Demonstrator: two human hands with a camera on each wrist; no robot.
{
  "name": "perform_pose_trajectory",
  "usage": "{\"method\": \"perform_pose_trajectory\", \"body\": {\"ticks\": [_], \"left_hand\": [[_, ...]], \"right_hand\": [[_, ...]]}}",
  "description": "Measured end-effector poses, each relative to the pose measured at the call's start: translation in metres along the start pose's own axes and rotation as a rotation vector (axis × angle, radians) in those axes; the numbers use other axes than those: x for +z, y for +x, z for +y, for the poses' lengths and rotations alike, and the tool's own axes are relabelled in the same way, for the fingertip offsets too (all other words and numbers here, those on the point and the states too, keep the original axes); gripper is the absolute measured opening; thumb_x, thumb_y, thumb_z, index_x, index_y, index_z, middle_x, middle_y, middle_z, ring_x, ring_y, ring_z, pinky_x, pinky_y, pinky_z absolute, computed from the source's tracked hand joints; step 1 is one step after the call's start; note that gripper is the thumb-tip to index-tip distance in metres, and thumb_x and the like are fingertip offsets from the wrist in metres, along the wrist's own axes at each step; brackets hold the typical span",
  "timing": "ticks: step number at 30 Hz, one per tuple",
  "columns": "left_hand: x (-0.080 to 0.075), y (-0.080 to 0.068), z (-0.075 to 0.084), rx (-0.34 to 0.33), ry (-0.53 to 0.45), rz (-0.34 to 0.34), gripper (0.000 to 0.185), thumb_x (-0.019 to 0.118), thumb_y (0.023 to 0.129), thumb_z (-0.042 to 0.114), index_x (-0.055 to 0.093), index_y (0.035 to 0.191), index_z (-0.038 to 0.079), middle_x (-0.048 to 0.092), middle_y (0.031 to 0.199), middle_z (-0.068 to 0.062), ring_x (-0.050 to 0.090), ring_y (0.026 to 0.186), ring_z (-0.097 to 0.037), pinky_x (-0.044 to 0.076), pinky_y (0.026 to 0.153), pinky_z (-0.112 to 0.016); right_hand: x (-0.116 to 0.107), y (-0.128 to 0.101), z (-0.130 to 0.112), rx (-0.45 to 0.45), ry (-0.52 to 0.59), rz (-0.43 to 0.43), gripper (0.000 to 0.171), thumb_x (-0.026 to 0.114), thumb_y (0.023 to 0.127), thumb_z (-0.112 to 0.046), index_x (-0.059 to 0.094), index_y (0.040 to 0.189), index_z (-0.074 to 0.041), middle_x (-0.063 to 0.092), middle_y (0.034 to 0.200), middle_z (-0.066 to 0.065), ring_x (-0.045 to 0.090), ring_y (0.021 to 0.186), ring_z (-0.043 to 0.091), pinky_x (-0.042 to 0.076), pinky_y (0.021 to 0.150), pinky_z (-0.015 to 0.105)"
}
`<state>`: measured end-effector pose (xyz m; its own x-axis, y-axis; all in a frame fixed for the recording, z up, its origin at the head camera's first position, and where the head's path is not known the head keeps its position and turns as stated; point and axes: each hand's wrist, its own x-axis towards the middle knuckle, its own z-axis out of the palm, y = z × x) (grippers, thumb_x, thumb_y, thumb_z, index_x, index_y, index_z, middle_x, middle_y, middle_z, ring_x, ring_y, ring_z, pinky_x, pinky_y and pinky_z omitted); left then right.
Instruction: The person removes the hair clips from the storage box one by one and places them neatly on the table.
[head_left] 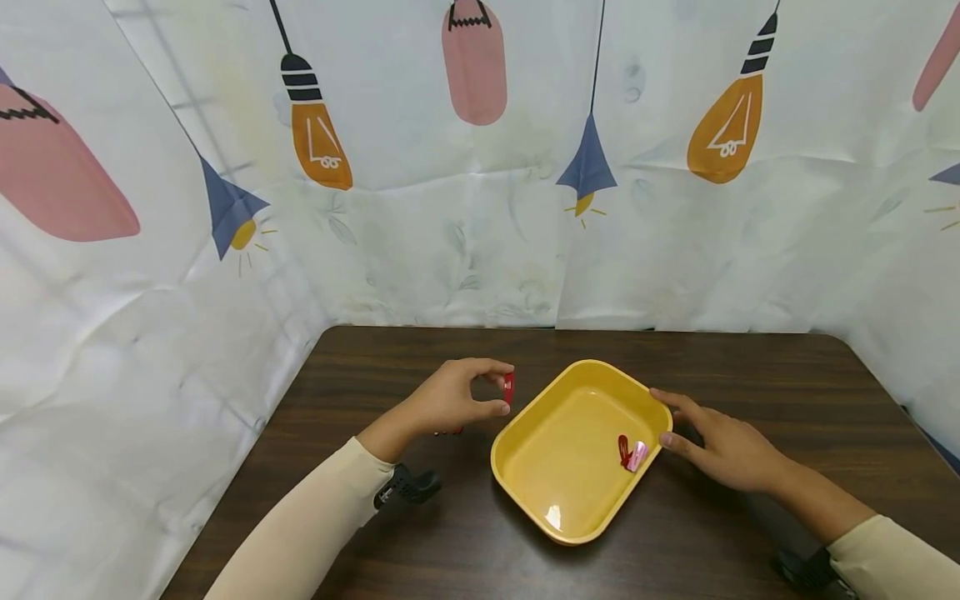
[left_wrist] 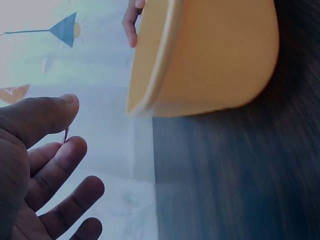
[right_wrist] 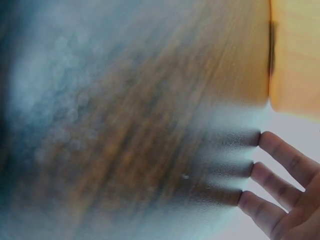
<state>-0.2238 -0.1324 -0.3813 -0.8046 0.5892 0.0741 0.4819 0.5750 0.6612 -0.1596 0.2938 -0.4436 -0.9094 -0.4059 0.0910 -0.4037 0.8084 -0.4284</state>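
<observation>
No writing shows on anything. The left hand (head_left: 450,398) pinches a small red clip (head_left: 509,387) between thumb and forefinger, just left of the yellow tray (head_left: 525,454). The right hand (head_left: 723,450) rests with straight fingers against the tray's right rim. Two small pieces (head_left: 631,452) in the tray are too small to identify; another red bit under the left hand is mostly hidden.

Cream sleeves (head_left: 315,525); blk wrist cams (head_left: 408,486)

The head view looks forward and down over the dark wooden table (head_left: 675,533). Each wrist view sits low and close, facing across the tabletop; all three share the yellow tray (head_left: 577,454).
</observation>
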Motion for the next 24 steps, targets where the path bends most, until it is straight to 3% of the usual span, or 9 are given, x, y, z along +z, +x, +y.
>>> {"method": "perform_pose_trajectory", "body": {"ticks": [1, 4, 10, 14, 18, 24], "left_hand": [[-0.001, -0.001, -0.002, -0.008, -0.004, 0.003, 0.055, 0.082, 0.090, 0.033, 0.063, 0.140, 0.020, 0.068, 0.114, 0.006, 0.061, 0.084, -0.013, 0.054, 0.072, -0.035], [-0.003, -0.006, -0.008, -0.023, -0.003, 0.013, 0.055, 0.082, 0.090, 0.034, 0.063, 0.140, 0.022, 0.067, 0.115, 0.008, 0.061, 0.084, -0.013, 0.052, 0.069, -0.034], [-0.006, -0.015, -0.022, -0.045, 0.000, 0.025, 0.055, 0.082, 0.089, 0.032, 0.063, 0.140, 0.019, 0.067, 0.114, 0.008, 0.061, 0.112, -0.020, 0.050, 0.094, -0.048], [-0.008, -0.022, -0.030, -0.075, -0.029, 0.035, 0.055, 0.082, 0.089, 0.031, 0.063, 0.140, 0.018, 0.068, 0.116, 0.001, 0.060, 0.118, -0.030, 0.049, 0.097, -0.055], [-0.010, -0.028, -0.038, -0.087, -0.035, 0.053, 0.057, 0.082, 0.090, 0.031, 0.063, 0.140, 0.014, 0.069, 0.117, -0.007, 0.060, 0.119, -0.031, 0.046, 0.100, -0.057], [-0.011, -0.038, -0.048, -0.103, -0.071, 0.051, 0.058, 0.081, 0.091, 0.026, 0.061, 0.141, 0.006, 0.067, 0.118, -0.013, 0.065, 0.083, -0.031, 0.055, 0.071, -0.041]], "right_hand": [[0.000, 0.000, 0.000, -0.001, -0.003, 0.002, 0.063, 0.060, 0.103, -0.045, 0.032, 0.159, -0.035, 0.068, 0.127, 0.011, 0.068, 0.105, 0.039, 0.055, 0.069, 0.057], [0.001, 0.000, 0.002, -0.004, -0.010, 0.007, 0.063, 0.060, 0.103, -0.045, 0.031, 0.159, -0.036, 0.069, 0.126, 0.010, 0.068, 0.105, 0.039, 0.055, 0.069, 0.057], [0.003, 0.001, 0.003, -0.007, -0.010, 0.003, 0.064, 0.060, 0.103, -0.045, 0.030, 0.160, -0.036, 0.068, 0.126, 0.010, 0.068, 0.104, 0.040, 0.055, 0.068, 0.057], [0.003, 0.001, 0.003, -0.006, -0.010, 0.002, 0.064, 0.060, 0.103, -0.045, 0.030, 0.159, -0.037, 0.068, 0.126, 0.010, 0.068, 0.105, 0.039, 0.055, 0.068, 0.057], [0.002, 0.001, 0.002, -0.005, -0.006, 0.002, 0.064, 0.060, 0.103, -0.045, 0.031, 0.159, -0.036, 0.068, 0.126, 0.010, 0.068, 0.105, 0.040, 0.055, 0.068, 0.057], [0.000, 0.000, 0.001, 0.001, -0.002, -0.003, 0.064, 0.059, 0.104, -0.045, 0.031, 0.159, -0.035, 0.068, 0.126, 0.009, 0.068, 0.105, 0.040, 0.055, 0.069, 0.058]]}}
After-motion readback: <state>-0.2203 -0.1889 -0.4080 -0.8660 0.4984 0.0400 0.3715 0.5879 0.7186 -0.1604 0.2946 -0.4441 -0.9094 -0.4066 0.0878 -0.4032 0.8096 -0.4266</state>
